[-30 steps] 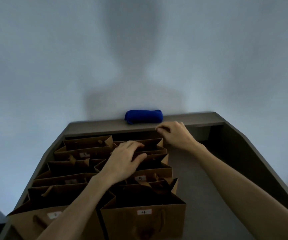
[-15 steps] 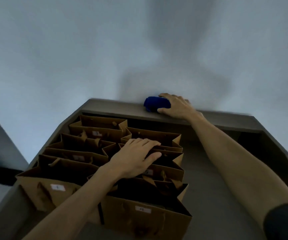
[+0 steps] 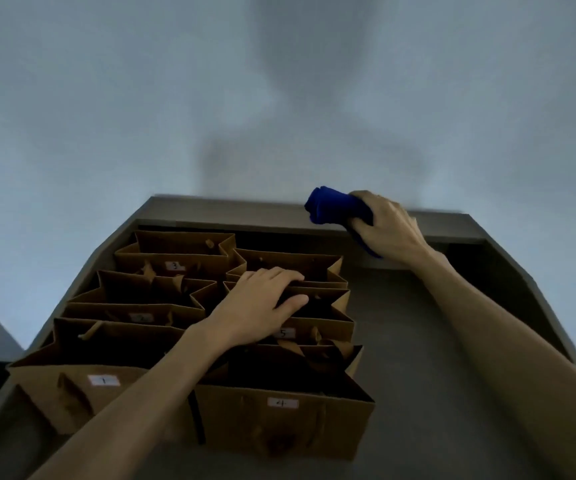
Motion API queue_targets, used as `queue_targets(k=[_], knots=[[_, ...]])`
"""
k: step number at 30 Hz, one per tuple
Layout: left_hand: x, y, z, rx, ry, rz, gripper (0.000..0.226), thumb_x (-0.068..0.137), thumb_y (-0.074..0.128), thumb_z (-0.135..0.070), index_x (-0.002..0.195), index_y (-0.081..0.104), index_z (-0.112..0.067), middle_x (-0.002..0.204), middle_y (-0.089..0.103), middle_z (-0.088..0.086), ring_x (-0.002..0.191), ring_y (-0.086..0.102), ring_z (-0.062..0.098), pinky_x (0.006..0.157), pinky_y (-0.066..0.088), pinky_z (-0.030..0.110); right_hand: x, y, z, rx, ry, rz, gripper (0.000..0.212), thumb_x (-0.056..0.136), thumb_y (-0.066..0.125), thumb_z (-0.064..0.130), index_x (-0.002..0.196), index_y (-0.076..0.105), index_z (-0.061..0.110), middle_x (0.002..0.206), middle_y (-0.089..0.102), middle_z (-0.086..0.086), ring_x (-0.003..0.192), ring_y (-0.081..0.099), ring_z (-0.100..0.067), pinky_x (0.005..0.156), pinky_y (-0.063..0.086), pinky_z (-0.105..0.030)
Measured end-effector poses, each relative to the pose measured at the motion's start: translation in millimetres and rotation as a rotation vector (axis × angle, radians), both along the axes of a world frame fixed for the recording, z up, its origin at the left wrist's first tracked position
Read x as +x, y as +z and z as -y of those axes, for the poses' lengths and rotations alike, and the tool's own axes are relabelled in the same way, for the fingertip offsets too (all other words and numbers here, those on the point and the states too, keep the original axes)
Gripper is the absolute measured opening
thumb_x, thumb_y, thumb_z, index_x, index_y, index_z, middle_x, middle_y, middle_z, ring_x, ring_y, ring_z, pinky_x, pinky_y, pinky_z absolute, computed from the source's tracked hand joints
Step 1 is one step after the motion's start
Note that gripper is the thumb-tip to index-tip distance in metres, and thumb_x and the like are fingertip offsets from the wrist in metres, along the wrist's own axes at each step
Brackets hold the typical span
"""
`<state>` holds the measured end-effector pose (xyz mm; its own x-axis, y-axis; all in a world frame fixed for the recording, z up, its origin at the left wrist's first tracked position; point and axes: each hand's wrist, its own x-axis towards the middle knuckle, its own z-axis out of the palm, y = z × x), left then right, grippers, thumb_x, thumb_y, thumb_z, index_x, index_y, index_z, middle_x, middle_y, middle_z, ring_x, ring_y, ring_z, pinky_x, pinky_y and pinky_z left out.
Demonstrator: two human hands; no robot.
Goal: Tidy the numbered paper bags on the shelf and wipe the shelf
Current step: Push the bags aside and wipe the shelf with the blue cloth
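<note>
The right hand [image 3: 388,226] grips the blue cloth [image 3: 336,206], likely for wiping the shelf [image 3: 414,341], while the left hand [image 3: 258,304] rests flat-fingered, steadying the bags [image 3: 279,424].

Matt brown paper, soft blue cloth, dull grey shelf.
The 6 open-topped brown kraft paper bags [image 3: 189,344] look matt and stiff, with creased side folds, small white paper labels [image 3: 103,380] and twisted paper handles. The rolled deep-blue cloth [image 3: 336,206] looks soft and slightly fuzzy. The grey-brown shelf [image 3: 414,341] has a smooth, matt finish; the pale wall [image 3: 106,98] behind is flat and unglossed.
</note>
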<state>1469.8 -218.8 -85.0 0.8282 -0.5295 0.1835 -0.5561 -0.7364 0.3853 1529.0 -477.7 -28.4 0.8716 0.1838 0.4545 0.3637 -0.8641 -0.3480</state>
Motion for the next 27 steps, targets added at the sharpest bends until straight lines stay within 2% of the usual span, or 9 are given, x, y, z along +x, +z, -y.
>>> queue_targets(k=[4,9,11,14,17,20,22,24,27], knots=[[1,12,11,-0.055,-0.057,0.026,0.049,0.094,0.047,-0.050,0.138,0.043,-0.030,0.137,0.050,-0.008,0.123,0.047,0.008,0.103,0.041,0.035,-74,-19,37,0.039,-0.186,0.003,0.042,0.089,0.058,0.037,0.131,0.049,0.034,0.109,0.064,0.004,0.093,0.061,-0.018,0.078,0.052,-0.046],[1,26,45,-0.001,-0.120,0.126,0.050,0.094,0.046,-0.051,0.139,0.041,-0.029,0.141,0.045,-0.005,0.127,0.045,0.015,0.101,0.037,0.037,-141,-78,56,-0.094,-0.391,-0.072,0.054,0.087,0.062,0.039,0.136,0.038,0.036,0.112,0.055,0.002,0.087,0.055,-0.012,0.069,0.049,-0.033],[3,29,58,0.033,-0.107,0.122,0.050,0.095,0.046,-0.050,0.140,0.040,-0.028,0.144,0.043,-0.003,0.129,0.043,0.019,0.104,0.036,0.041,-158,-109,53,-0.176,-0.378,-0.209,0.061,0.088,0.062,0.040,0.139,0.030,0.039,0.120,0.050,0.000,0.095,0.052,-0.012,0.075,0.045,-0.029],[5,21,66,0.065,-0.083,0.035,0.048,0.096,0.046,-0.048,0.140,0.040,-0.028,0.146,0.040,-0.003,0.130,0.043,0.019,0.105,0.039,0.045,-162,-140,49,-0.266,-0.257,-0.501,0.065,0.085,0.057,0.057,0.140,0.027,0.043,0.133,0.038,0.000,0.119,0.039,-0.018,0.096,0.038,-0.036],[2,9,63,0.007,-0.073,-0.037,0.045,0.097,0.045,-0.046,0.137,0.044,-0.027,0.144,0.038,-0.006,0.126,0.045,0.016,0.104,0.041,0.047,-151,-143,46,-0.200,-0.176,-0.491,0.070,0.082,0.038,0.077,0.142,0.029,0.042,0.145,0.030,0.005,0.132,0.030,-0.017,0.104,0.031,-0.037],[4,7,64,-0.015,-0.068,-0.008,0.043,0.097,0.044,-0.047,0.135,0.046,-0.028,0.142,0.039,-0.007,0.126,0.044,0.014,0.103,0.041,0.046,-150,-152,32,-0.205,-0.073,-0.466,0.057,0.095,0.029,0.063,0.148,0.022,0.043,0.158,0.024,0.009,0.144,0.022,-0.018,0.113,0.024,-0.042],[5,5,65,-0.018,-0.064,0.003,0.042,0.097,0.044,-0.048,0.134,0.046,-0.029,0.140,0.040,-0.009,0.125,0.044,0.012,0.102,0.042,0.044,-162,-164,21,-0.256,-0.117,-0.378,0.053,0.100,0.030,0.054,0.150,0.022,0.039,0.159,0.024,0.007,0.145,0.023,-0.017,0.116,0.023,-0.042],[4,3,65,-0.022,-0.066,0.018,0.041,0.097,0.043,-0.048,0.133,0.046,-0.030,0.139,0.040,-0.010,0.123,0.045,0.011,0.100,0.043,0.042,-179,-168,17,-0.206,-0.163,-0.341,0.053,0.100,0.032,0.053,0.150,0.022,0.038,0.158,0.026,0.008,0.143,0.026,-0.013,0.116,0.020,-0.037],[5,0,65,-0.041,-0.073,0.027,0.040,0.096,0.043,-0.048,0.132,0.047,-0.030,0.138,0.041,-0.011,0.121,0.046,0.009,0.097,0.045,0.039,-206,-173,15,-0.129,-0.123,-0.391,0.055,0.097,0.033,0.055,0.148,0.020,0.038,0.158,0.026,0.010,0.144,0.022,-0.007,0.113,0.005,-0.029]])
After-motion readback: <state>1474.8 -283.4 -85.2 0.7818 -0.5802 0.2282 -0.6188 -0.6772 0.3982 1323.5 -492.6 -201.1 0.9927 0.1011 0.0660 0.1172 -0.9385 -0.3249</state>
